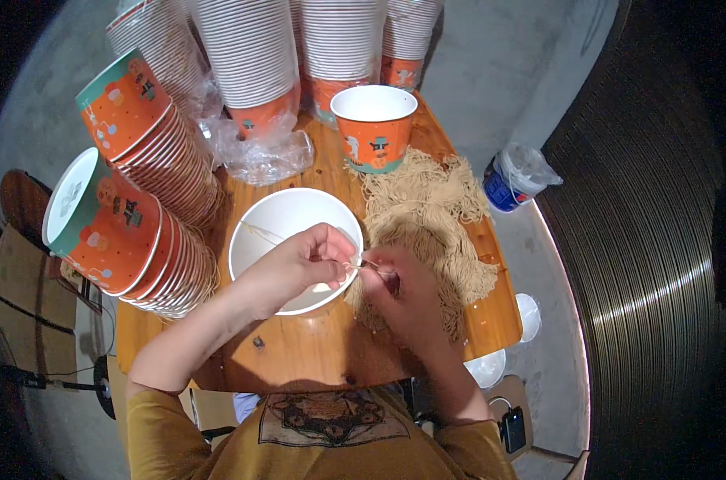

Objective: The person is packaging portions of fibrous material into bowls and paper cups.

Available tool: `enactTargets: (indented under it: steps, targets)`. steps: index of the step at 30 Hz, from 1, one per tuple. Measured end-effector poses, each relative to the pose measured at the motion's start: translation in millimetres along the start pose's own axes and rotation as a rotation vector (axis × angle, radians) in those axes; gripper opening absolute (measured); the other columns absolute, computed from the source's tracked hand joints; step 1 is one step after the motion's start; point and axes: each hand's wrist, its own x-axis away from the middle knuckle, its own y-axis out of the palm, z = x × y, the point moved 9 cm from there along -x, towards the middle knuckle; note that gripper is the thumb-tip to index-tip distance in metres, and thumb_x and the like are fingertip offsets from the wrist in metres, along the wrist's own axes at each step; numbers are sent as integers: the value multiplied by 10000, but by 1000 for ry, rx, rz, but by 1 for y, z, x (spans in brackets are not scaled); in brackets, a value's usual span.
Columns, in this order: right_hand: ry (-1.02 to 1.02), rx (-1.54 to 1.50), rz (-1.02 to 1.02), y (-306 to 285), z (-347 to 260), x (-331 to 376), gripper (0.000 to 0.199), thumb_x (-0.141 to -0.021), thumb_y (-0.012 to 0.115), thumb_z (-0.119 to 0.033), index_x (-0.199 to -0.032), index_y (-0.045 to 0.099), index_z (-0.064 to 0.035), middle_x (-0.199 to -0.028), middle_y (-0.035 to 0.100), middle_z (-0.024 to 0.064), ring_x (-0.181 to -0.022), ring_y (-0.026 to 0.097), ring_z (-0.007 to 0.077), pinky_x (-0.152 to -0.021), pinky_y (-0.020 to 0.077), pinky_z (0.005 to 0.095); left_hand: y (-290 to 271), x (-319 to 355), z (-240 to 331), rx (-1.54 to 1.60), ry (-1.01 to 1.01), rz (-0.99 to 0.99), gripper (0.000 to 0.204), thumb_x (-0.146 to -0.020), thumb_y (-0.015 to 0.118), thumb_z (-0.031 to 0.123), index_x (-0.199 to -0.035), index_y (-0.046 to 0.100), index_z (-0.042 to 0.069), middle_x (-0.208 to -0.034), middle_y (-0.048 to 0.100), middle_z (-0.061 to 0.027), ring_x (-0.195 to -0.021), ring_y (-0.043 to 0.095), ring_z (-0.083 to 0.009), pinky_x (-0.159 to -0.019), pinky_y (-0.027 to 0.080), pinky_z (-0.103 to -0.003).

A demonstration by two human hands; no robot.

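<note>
Over the right side of a white bowl (255, 210), my two hands meet fingertip to fingertip. My left hand (311, 260) is closed in a pinch on a thin pale string (353, 266). Opposite it, my right hand (399, 292), slightly blurred, pinches the same string, with a short end showing by the fingers. A pale strand (259, 231) lies across the bowl's left side, behind my left hand. Beneath and beyond my right hand spreads a tangled heap of beige string (439, 208). An orange paper tub (375, 132) with a white rim stands at the heap's far end.
Nested orange paper tubs (127, 232) lean along the table's left edge. Tall wrapped stacks of tubs (247, 56) stand at the back, with crumpled clear plastic (263, 152) before them. Right of the wooden table (299, 360) sits a blue bucket (505, 188), near a ridged dark wall (651, 240).
</note>
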Motion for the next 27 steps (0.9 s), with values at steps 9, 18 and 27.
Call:
enactTargets:
  steps: [9, 18, 27]
  targets:
    - [116, 128, -151, 10, -1, -5, 153, -817, 659, -177, -893, 640, -45, -858, 627, 87, -679, 623, 218, -647, 507, 348, 10, 14, 29, -602, 334, 125, 240, -869, 583, 33, -1087, 484, 47, -950, 475, -15, -876, 482, -98, -782, 412, -225]
    - [37, 200, -119, 13, -10, -6, 121, -799, 651, -168, -804, 660, -48, -818, 638, 96, -790, 617, 275, -678, 507, 372, 23, 22, 45, -938, 500, 165, 157, -806, 583, -14, -944, 518, 24, -926, 428, -93, -802, 502, -182, -705, 441, -296]
    - [-276, 379, 35, 13, -32, 3, 191, -730, 706, -58, -867, 577, -89, -665, 550, 57, -609, 562, 247, -528, 453, 350, 11, 22, 34, -863, 355, 304, 103, -831, 590, 35, -905, 521, 17, -783, 526, -62, -649, 531, -183, -625, 451, -292]
